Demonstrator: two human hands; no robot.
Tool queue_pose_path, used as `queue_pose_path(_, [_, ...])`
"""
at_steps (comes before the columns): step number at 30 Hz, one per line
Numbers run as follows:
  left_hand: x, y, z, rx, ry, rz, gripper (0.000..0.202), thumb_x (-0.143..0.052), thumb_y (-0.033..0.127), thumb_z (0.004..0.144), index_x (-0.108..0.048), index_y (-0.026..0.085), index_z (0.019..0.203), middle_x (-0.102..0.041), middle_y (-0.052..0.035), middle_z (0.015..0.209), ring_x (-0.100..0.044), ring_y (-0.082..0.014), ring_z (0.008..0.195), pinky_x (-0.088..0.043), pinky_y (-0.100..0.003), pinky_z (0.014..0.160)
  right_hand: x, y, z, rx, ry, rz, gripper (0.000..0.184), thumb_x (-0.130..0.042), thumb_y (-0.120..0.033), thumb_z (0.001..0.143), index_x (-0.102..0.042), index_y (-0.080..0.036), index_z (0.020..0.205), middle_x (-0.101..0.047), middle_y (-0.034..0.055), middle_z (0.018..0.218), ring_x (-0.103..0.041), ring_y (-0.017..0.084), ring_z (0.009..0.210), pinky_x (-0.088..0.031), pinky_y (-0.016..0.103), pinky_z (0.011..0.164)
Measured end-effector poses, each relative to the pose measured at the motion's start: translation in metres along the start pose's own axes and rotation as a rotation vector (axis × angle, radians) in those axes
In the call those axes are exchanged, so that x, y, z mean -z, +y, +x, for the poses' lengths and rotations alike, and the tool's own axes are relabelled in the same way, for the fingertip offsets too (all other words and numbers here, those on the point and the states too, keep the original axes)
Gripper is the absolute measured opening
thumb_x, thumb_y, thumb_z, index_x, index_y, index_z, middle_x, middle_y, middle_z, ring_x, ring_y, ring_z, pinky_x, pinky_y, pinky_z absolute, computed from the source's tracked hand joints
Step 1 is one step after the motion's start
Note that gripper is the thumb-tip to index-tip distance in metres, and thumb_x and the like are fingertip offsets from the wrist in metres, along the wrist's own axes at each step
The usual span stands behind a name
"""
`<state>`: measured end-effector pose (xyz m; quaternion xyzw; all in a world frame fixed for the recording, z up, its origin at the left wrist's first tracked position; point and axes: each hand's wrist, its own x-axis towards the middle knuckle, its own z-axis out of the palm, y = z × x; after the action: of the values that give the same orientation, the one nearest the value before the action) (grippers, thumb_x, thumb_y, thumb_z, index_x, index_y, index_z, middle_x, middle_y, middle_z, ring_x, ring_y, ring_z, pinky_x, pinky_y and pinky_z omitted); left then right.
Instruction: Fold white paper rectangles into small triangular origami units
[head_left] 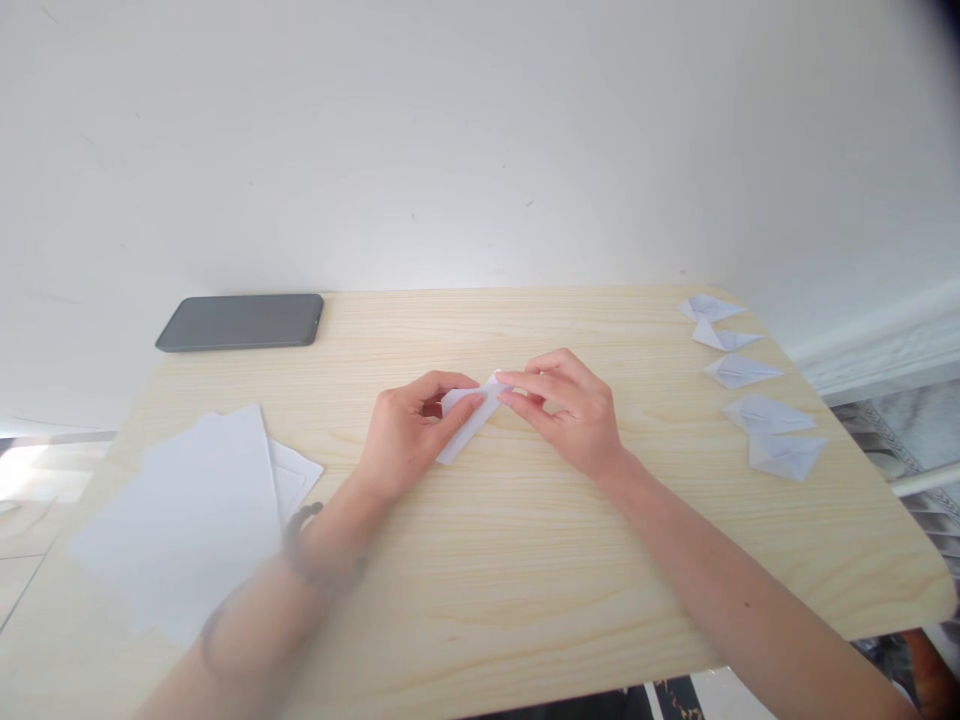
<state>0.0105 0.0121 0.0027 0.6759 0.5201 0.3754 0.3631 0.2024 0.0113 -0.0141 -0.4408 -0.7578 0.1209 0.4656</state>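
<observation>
A small folded piece of white paper (471, 424) is held between both hands over the middle of the table. My left hand (420, 425) pinches its left part, thumb on the near face and fingers behind. At the upper right end of the paper, my right hand (570, 405) closes thumb and fingertips on a narrow tip. The fingers partly cover the paper, so its full fold cannot be made out. A dark beaded bracelet (307, 545) circles my left wrist.
White paper sheets (202, 500) lie in a loose stack on the left, beside my left forearm. A dark phone (241, 322) rests at the back left by the wall. Several folded white paper pieces (742, 371) line the right side of the wooden table (480, 600).
</observation>
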Motion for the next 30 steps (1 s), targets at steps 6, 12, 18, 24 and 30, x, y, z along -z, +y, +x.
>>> queue_pose_path(6, [-0.0007, -0.0021, 0.0006, 0.037, 0.009, -0.045, 0.028, -0.064, 0.043, 0.076, -0.067, 0.019, 0.090, -0.069, -0.0018, 0.081, -0.054, -0.0103, 0.059, -0.040, -0.020, 0.049, 0.0004, -0.0009, 0.0001, 0.067, 0.010, -0.020, 0.027, -0.061, -0.023, 0.081, -0.066, -0.032, 0.105, -0.051, 0.0014, 0.086, -0.049, 0.008, 0.058, -0.046, 0.024, 0.051])
queue_pose_path(12, [0.0002, -0.0007, -0.0002, -0.023, -0.007, 0.012, 0.025, -0.061, 0.041, 0.079, -0.068, 0.019, 0.088, -0.070, -0.0009, 0.081, -0.056, -0.0103, 0.059, -0.044, -0.021, 0.053, -0.0005, -0.0008, 0.0010, 0.007, -0.057, -0.017, 0.017, -0.060, -0.028, 0.081, -0.069, -0.028, 0.096, -0.050, 0.0017, 0.084, -0.048, 0.007, 0.057, -0.043, 0.023, 0.050])
queue_pose_path(18, [0.0009, -0.0049, -0.0013, -0.315, -0.026, 0.111, 0.014, -0.056, 0.026, 0.084, -0.069, 0.020, 0.089, -0.071, -0.0009, 0.089, -0.063, -0.0127, 0.077, -0.049, -0.022, 0.068, -0.0025, 0.0002, 0.0007, 0.021, -0.107, 0.002, 0.013, -0.059, -0.027, 0.082, -0.069, -0.022, 0.089, -0.051, 0.0021, 0.082, -0.049, 0.007, 0.059, -0.042, 0.021, 0.051])
queue_pose_path(24, [0.0006, -0.0090, -0.0026, -0.427, 0.080, 0.268, 0.018, -0.061, 0.026, 0.082, -0.064, 0.021, 0.099, -0.070, -0.0007, 0.090, -0.064, -0.0119, 0.074, -0.051, -0.022, 0.068, -0.0009, 0.0015, 0.0015, 0.039, -0.078, -0.068, 0.012, -0.056, -0.022, 0.084, -0.069, -0.020, 0.085, -0.052, 0.0018, 0.079, -0.050, 0.008, 0.063, -0.042, 0.022, 0.055])
queue_pose_path(30, [0.0007, -0.0093, -0.0010, -0.401, 0.077, 0.333, 0.028, -0.051, 0.012, 0.085, -0.057, 0.022, 0.110, -0.066, -0.0012, 0.103, -0.063, -0.0127, 0.089, -0.051, -0.024, 0.078, 0.0028, 0.0043, 0.0027, -0.014, -0.030, -0.103, 0.013, -0.054, -0.021, 0.085, -0.067, -0.021, 0.087, -0.054, 0.0027, 0.083, -0.051, 0.010, 0.067, -0.042, 0.023, 0.056])
